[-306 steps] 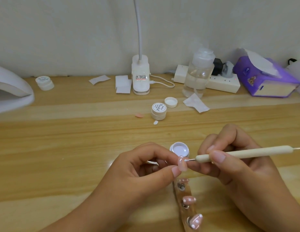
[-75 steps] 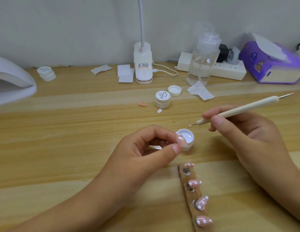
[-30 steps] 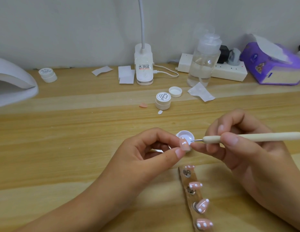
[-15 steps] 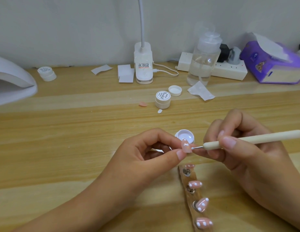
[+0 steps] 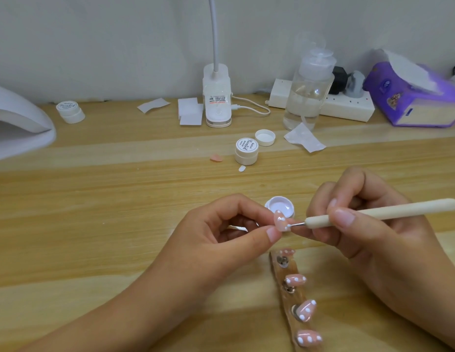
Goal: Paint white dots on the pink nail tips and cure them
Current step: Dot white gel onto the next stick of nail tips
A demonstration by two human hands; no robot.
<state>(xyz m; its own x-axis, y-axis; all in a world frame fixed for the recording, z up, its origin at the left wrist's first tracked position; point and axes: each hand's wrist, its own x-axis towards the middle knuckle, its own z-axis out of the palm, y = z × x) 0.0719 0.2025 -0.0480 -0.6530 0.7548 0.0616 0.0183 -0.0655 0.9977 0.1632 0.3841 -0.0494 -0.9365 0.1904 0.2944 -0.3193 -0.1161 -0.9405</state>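
My left hand (image 5: 221,232) pinches a pink nail tip (image 5: 281,221) between thumb and forefinger, low in the middle of the view. My right hand (image 5: 363,232) grips a cream dotting tool (image 5: 379,213), and its metal point touches the tip's lower edge, where a white dot shows. Just behind the tip stands the open pot of white gel (image 5: 279,206). A wooden holder strip (image 5: 292,288) in front of my hands carries several pink tips, three of them showing white dots. The white curing lamp (image 5: 18,123) sits at the far left.
A closed gel pot (image 5: 246,151), a loose lid (image 5: 265,137) and a stray pink tip (image 5: 216,158) lie mid-table. Along the wall stand a clip lamp base (image 5: 217,97), paper pads, a clear pump bottle (image 5: 307,92), a power strip (image 5: 348,105), a purple tissue pack (image 5: 412,95) and another pot (image 5: 70,111).
The right hand lifted the tool away, dipped its point at the white gel pot, then brought it back against the held tip. A new white dot shows at the tip's lower edge.
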